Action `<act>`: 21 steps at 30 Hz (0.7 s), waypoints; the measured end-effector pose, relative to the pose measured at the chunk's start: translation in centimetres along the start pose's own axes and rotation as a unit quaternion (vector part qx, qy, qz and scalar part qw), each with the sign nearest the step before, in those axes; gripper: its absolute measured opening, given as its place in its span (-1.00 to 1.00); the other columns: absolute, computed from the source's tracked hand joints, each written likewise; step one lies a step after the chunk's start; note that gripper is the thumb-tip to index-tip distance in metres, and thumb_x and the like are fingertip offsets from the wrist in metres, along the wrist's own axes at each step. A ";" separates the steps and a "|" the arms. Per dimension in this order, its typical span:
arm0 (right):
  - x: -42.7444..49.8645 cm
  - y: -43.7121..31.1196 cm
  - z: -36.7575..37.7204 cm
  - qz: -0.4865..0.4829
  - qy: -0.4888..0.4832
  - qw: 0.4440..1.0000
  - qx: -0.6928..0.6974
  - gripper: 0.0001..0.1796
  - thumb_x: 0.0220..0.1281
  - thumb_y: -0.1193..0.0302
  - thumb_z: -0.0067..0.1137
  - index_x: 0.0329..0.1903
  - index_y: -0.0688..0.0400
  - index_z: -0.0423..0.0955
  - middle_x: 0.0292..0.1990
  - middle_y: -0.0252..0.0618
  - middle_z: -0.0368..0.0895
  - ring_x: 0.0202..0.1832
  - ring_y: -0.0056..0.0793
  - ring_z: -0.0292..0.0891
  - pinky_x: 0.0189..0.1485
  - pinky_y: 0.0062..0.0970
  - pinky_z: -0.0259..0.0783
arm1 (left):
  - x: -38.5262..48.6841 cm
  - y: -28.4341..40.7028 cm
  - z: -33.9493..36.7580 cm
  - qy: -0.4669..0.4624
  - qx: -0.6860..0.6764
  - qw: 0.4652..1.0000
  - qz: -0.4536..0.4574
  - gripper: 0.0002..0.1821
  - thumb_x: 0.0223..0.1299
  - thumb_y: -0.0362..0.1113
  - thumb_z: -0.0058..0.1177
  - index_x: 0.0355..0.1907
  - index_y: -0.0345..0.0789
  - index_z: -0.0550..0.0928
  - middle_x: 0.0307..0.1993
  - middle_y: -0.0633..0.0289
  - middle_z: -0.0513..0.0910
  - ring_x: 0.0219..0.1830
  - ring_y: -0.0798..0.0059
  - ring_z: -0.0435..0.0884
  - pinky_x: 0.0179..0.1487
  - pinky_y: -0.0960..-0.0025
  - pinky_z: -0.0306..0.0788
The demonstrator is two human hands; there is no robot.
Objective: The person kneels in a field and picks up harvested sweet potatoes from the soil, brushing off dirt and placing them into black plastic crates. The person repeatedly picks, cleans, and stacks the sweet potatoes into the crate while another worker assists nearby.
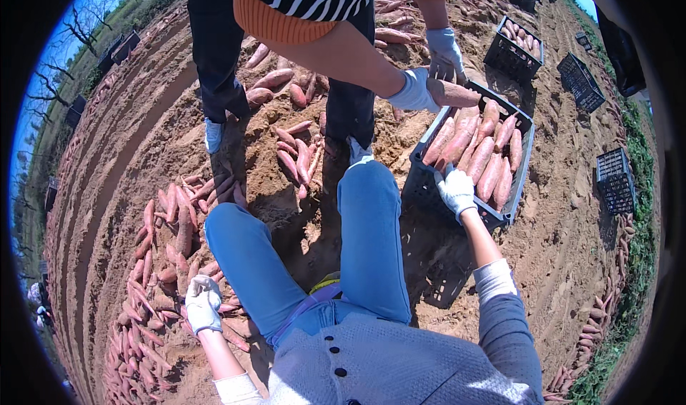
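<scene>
My left hand (203, 303), in a white work glove, is over the pile of sweet potatoes (184, 231) beside my left leg. Its fingers are curled, and I cannot tell whether anything is in them. At the near side of a black plastic crate (524, 153), my gloved right hand (455, 190) touches the sweet potatoes (481, 158) inside, close to the rim. Whether it grips one is unclear. Opposite me, a co-worker's gloved hand (415, 89) holds a large sweet potato (454, 93) over the crate's far corner. The co-worker's other gloved hand (445, 54) is at that corner.
A small group of sweet potatoes (301, 161) lies on the soil between the co-worker's feet. Another filled crate (514, 51) stands at the upper right. More black crates (581, 82) line the right side along a row of green plants (643, 190). Ploughed furrows (118, 142) run along the left.
</scene>
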State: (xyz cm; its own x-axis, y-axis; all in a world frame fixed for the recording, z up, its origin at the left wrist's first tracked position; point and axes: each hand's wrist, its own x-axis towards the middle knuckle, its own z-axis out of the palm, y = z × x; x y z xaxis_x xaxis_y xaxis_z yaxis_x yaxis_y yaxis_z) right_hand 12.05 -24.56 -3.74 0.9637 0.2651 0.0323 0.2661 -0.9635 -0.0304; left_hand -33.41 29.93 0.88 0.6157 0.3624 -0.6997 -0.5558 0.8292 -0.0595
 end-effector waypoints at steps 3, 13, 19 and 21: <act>0.9 1.8 1.0 -0.092 -0.023 0.995 0.035 -0.40 0.36 -0.03 -0.02 0.07 0.30 0.37 -0.20 0.13 0.64 -0.18 0.13 0.60 -0.10 -0.03 0.47 | -0.3 -1.7 5.5 -0.025 0.086 0.982 0.165 -0.45 0.36 -0.23 0.05 0.32 -0.37 0.27 0.23 -0.02 0.39 0.18 0.01 0.47 0.12 0.08 0.55; 2.5 3.6 2.3 -0.093 -0.166 0.948 0.256 -0.86 0.26 0.45 0.17 -0.16 0.21 0.52 -0.44 -0.21 0.58 -0.41 -0.50 0.42 -0.25 -0.48 0.43 | 6.7 -9.0 19.6 -0.149 0.292 0.920 0.214 -0.33 0.37 -0.02 -0.01 0.33 -0.38 0.15 0.17 -0.15 0.34 0.23 -0.02 0.43 0.23 -0.09 0.48; 6.6 1.9 1.1 -0.042 -0.249 0.932 0.261 -0.83 0.27 0.43 0.15 -0.12 0.19 0.52 -0.41 -0.22 0.57 -0.38 -0.50 0.41 -0.23 -0.48 0.44 | 14.9 -10.0 14.2 0.055 0.152 0.986 0.035 -0.31 0.34 -0.01 0.04 0.32 -0.37 0.15 0.16 -0.13 0.35 0.17 0.01 0.48 0.17 -0.03 0.53; 9.4 -1.2 1.6 -0.049 -0.285 0.926 0.244 -0.82 0.27 0.41 0.15 -0.11 0.19 0.51 -0.40 -0.21 0.57 -0.38 -0.48 0.42 -0.23 -0.47 0.45 | 14.0 -10.1 13.8 0.024 0.168 0.980 0.106 -0.25 0.34 0.03 0.05 0.31 -0.49 0.17 0.23 -0.27 0.28 0.23 -0.03 0.43 0.26 0.00 0.47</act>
State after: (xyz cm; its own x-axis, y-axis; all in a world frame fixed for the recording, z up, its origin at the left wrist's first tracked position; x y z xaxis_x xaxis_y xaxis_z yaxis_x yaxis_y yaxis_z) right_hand 20.84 -20.82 -4.97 0.7535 0.4605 -0.4692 0.1976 -0.8393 -0.5065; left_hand -11.48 32.46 1.49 0.4752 0.5281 -0.7038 -0.4478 0.8337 0.3232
